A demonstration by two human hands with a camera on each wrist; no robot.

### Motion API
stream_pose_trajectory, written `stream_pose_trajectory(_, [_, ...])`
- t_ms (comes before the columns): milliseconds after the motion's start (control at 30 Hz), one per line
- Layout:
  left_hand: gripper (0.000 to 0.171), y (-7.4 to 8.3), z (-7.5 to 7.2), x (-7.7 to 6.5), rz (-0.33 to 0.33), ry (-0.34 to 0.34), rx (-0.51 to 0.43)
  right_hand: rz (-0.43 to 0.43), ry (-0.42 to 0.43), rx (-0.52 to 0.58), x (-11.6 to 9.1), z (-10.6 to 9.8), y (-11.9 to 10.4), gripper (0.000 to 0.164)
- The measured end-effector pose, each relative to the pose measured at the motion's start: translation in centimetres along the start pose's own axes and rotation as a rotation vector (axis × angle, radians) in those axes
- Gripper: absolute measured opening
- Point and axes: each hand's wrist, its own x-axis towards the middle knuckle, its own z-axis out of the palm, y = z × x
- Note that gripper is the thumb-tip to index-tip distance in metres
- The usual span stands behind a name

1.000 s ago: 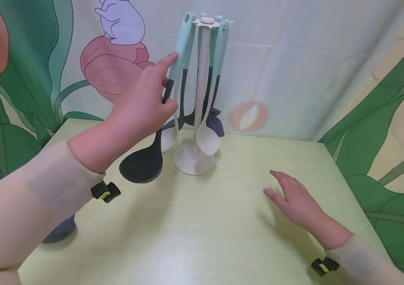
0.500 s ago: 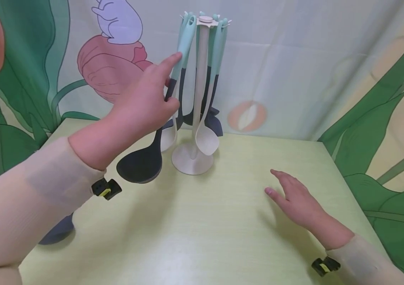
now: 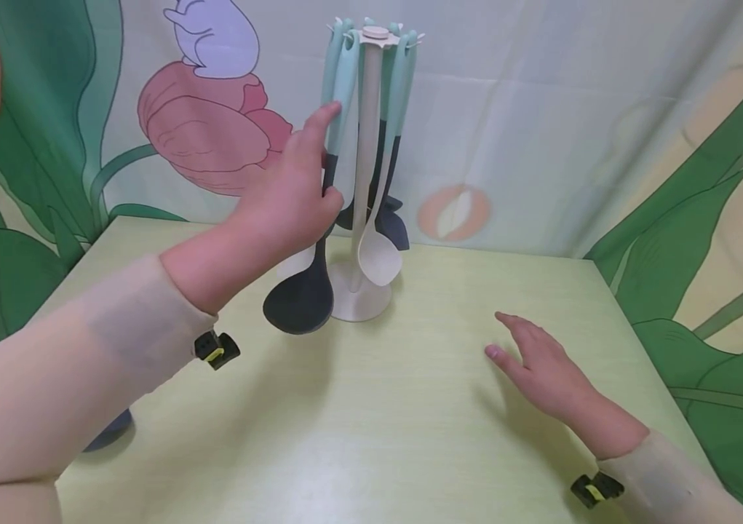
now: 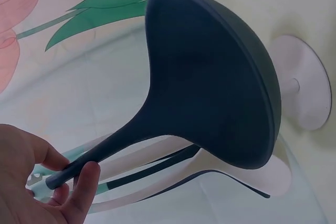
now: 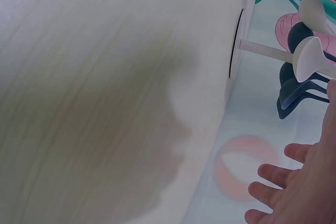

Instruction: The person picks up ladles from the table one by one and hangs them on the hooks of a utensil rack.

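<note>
A black ladle (image 3: 299, 300) with a mint handle is held by my left hand (image 3: 289, 185), its fingers and thumb pinching it where black meets mint. The ladle's bowl hangs down, and the top of its handle is at the rim of a white utensil stand (image 3: 364, 182). Whether it sits on a hook cannot be told. In the left wrist view the ladle bowl (image 4: 210, 77) fills the middle. Several other utensils hang on the stand, among them a white spoon (image 3: 380, 257). My right hand (image 3: 544, 371) hovers over the table with relaxed fingers, holding nothing.
The light green table (image 3: 450, 429) ends at a printed curtain (image 3: 509, 131) behind the stand. A dark blue object (image 3: 111, 431) stands at the left, mostly hidden by my left sleeve (image 3: 109, 349).
My left hand has moved right with the ladle, bringing its handle closer to the stand and its bowl in front of the base. The right hand has stayed about where it was.
</note>
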Motion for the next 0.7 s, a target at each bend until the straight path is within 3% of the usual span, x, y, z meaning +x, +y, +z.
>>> stream_pose_trajectory(467, [0.081, -1.6, 1.3, 0.8, 0.02, 0.076, 0.002, 0.0, -0.002, 0.003, 0.1, 0.3, 0.1, 0.068])
stream_pose_trajectory(700, [0.081, -2.7, 2.1, 1.0, -0.012, 0.05, -0.05, 0.009, -0.009, 0.011, -0.1, 0.5, 0.1, 0.069])
